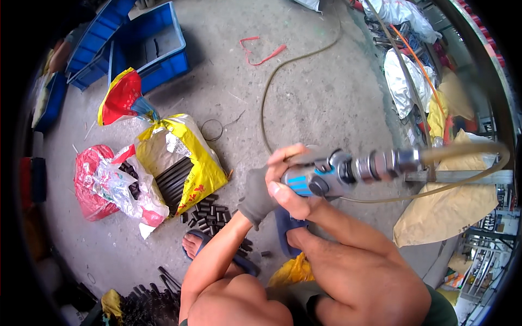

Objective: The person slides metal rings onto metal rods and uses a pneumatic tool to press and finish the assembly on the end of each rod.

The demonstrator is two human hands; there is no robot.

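My right hand (293, 201), bare, wraps round a grey and blue air-powered hand tool (326, 179). The tool's metal coupling end points right and a yellowish hose (473, 149) runs from it. My left hand (254, 196) wears a grey glove and sits against the right hand, at the tool's other end. Its fingers are hidden, and so is whatever they may hold. Below and left of the glove, short dark tube pieces (209, 216) lie in a loose pile on the floor. Longer dark rods (173, 183) fill an open yellow and white sack (209, 171).
A red and clear plastic bag (98, 185) with dark pieces stands left of the sack. Blue crates (182, 60) are at far left. Dark rods (147, 307) are heaped lower left. Brown paper sacks (435, 214) lie at right. The hose (263, 103) crosses the concrete floor (331, 103).
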